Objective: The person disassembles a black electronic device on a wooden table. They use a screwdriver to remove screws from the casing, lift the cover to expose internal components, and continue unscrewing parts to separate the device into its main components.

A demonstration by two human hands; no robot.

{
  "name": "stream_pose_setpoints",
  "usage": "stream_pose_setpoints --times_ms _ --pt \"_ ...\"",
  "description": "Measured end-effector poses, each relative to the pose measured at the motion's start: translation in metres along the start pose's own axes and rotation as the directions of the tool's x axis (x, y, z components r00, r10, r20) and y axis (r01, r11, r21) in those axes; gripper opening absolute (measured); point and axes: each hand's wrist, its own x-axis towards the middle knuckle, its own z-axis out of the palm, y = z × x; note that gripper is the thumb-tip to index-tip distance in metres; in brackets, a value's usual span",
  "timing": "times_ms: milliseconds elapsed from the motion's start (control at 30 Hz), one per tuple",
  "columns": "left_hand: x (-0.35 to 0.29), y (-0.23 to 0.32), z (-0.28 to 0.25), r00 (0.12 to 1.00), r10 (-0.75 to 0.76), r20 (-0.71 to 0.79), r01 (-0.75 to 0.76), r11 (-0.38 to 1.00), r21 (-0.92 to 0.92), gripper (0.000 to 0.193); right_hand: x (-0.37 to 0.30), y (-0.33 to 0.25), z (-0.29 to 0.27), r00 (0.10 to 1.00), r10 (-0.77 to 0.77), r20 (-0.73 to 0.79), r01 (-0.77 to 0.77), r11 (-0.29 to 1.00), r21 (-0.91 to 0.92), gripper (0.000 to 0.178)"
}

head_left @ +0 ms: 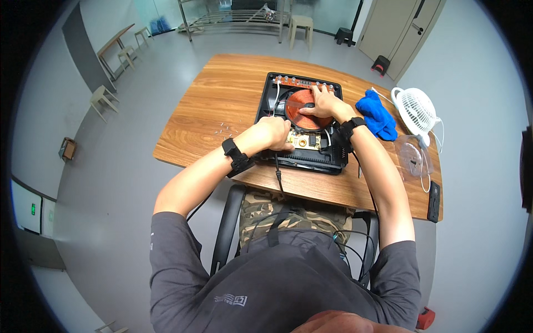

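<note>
An opened induction cooker lies on the wooden table, its black housing exposing the parts inside. My right hand has its fingers and thumb on the round copper coil, gripping its right side near the centre. Curled at the left end of the circuit board is my left hand, thumb low by the board and fingers close to the coil; whatever lies between them is hidden. An orange control board runs along the far edge of the housing. A black power cord hangs over the near edge.
Several small screws lie left of the cooker on the table. On the right are a blue cloth, a white fan, a clear round cover and a dark flat object. Stools stand beyond.
</note>
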Motion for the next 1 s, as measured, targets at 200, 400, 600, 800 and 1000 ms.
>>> stream_pose_setpoints --times_ms 200,400,600,800,1000 --pt "0.014 -0.006 0.018 0.998 0.033 -0.045 -0.035 0.998 -0.051 0.060 0.018 0.008 0.009 0.998 -0.061 -0.029 0.061 0.998 -0.015 0.115" --pt "0.011 -0.004 0.017 0.998 0.017 -0.065 -0.025 0.990 -0.136 0.059 0.017 0.014 0.004 0.999 -0.030 0.039 0.028 0.998 0.048 0.113" --pt "0.013 -0.006 0.025 0.992 0.031 -0.126 -0.044 0.994 -0.103 0.059 0.019 0.017 0.005 1.000 -0.004 0.001 0.004 0.997 0.073 0.110" --pt "0.018 -0.016 0.031 0.975 0.069 -0.211 -0.105 0.981 -0.163 0.055 0.011 0.005 0.000 0.998 0.063 -0.017 -0.063 0.998 0.009 0.125" --pt "0.016 -0.021 0.030 0.963 0.095 -0.253 -0.156 0.960 -0.232 0.050 0.021 0.007 -0.004 0.991 0.133 -0.003 -0.132 0.983 0.124 0.100"
